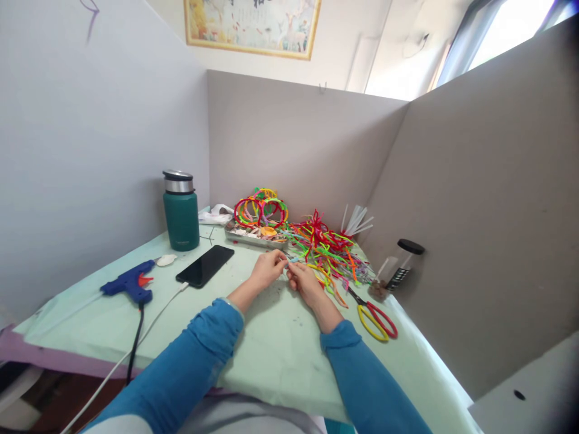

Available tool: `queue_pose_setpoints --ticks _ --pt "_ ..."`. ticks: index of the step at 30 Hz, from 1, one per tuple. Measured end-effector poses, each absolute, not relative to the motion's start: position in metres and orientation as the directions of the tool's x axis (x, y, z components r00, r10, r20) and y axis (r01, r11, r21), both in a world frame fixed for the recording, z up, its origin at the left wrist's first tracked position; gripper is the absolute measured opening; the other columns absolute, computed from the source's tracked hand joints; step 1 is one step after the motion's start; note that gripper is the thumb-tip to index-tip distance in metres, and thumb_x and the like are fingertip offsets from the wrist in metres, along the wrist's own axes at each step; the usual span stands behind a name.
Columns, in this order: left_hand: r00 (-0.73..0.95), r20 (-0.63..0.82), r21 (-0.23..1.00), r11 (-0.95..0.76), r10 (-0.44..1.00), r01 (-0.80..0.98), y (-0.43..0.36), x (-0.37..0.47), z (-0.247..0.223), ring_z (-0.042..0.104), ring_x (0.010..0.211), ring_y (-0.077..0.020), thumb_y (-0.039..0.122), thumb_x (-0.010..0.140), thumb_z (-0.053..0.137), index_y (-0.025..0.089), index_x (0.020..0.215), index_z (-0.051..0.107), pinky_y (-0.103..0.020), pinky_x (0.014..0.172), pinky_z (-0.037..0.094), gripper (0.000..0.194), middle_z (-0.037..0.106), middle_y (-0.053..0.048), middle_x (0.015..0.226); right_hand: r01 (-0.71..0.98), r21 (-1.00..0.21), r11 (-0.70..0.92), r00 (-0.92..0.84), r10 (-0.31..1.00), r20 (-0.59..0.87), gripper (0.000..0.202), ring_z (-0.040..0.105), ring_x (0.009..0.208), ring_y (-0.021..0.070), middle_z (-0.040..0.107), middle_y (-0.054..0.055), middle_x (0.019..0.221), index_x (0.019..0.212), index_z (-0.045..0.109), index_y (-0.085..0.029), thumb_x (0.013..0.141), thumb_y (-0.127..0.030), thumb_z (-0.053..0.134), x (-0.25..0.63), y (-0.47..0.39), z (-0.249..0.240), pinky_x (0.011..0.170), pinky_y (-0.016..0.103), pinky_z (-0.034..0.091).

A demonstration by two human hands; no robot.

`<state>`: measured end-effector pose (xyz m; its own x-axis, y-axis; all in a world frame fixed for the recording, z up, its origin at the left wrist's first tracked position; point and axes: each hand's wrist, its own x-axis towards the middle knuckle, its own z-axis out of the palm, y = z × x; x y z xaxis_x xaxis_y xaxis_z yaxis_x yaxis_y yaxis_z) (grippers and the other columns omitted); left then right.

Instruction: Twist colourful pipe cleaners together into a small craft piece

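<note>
Fingers (296, 268) hold a light-blue piece (294, 260) roughly crosswise.

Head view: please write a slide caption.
Left hand and right hand together hold a small pale-blue piece near colourful fuzzy stems.

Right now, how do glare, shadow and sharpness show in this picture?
In the head view, the window glares white; there too, soft shadow darkens part of the back panel; the small bluish piece between left hand and right hand lacks clear detail.
</note>
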<state>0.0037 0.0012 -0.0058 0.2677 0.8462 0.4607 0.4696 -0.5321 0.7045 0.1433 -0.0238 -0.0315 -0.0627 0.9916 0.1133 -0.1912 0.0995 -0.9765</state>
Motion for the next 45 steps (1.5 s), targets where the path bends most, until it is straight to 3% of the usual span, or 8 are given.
queue_pose_setpoints --ticks 7,23,31,39,45 --pt "0.303 0.463 0.613 -0.548 0.833 0.569 -0.0015 0.0034 -0.0038 0.052 0.057 -0.0102 0.028 0.08 0.048 0.017 0.084 0.066 -0.02 0.055 0.034 0.021 0.063 0.0 0.063 -0.195 -0.976 0.1 -0.061 0.992 0.114 0.032 0.038 0.036 0.0038 0.051 -0.005 0.057 0.07 0.053 -0.017 0.07 -0.046 0.065 0.1438 -0.0236 -0.0327 0.035 0.019 0.021" --pt "0.39 0.412 0.555 -0.566 0.824 0.609 -0.0002 0.0043 -0.0068 0.056 0.064 -0.0128 0.026 0.078 0.05 0.018 0.097 0.067 -0.021 0.059 0.038 0.026 0.068 -0.002 0.076 -0.235 -0.965 0.12 -0.065 0.988 0.139 0.032 0.038 0.036 0.0042 0.05 -0.004 0.056 0.068 0.053 -0.017 0.07 -0.047 0.065 0.1452 -0.0207 -0.0354 0.034 0.019 0.023" --pt "0.445 0.451 0.462 -0.629 0.774 0.625 -0.0028 0.0027 -0.0065 0.056 0.066 -0.0145 0.027 0.082 0.044 0.019 0.084 0.068 -0.022 0.062 0.038 0.025 0.068 -0.004 0.075 -0.25 -0.959 0.13 -0.063 0.987 0.15 0.032 0.038 0.037 0.0048 0.05 -0.005 0.056 0.068 0.054 -0.017 0.069 -0.047 0.066 0.1449 -0.0211 -0.0354 0.035 0.02 0.024" --pt "0.433 0.439 0.507 -0.615 0.787 0.604 -0.0045 0.0016 -0.003 0.056 0.066 -0.0153 0.032 0.083 0.045 0.02 0.076 0.069 -0.023 0.062 0.037 0.028 0.068 -0.004 0.074 -0.233 -0.964 0.125 -0.045 0.989 0.139 0.031 0.037 0.037 0.0049 0.051 -0.004 0.056 0.068 0.054 -0.018 0.067 -0.046 0.067 0.1439 -0.0235 -0.0325 0.035 0.02 0.023" --pt "0.453 0.445 0.453 -0.63 0.773 0.63 -0.0047 0.0011 -0.0022 0.057 0.069 -0.016 0.033 0.085 0.043 0.02 0.077 0.069 -0.023 0.063 0.038 0.03 0.067 -0.005 0.075 -0.23 -0.965 0.126 -0.047 0.989 0.141 0.03 0.037 0.037 0.0049 0.05 -0.004 0.056 0.068 0.054 -0.018 0.068 -0.045 0.067 0.1436 -0.024 -0.0321 0.035 0.02 0.023"
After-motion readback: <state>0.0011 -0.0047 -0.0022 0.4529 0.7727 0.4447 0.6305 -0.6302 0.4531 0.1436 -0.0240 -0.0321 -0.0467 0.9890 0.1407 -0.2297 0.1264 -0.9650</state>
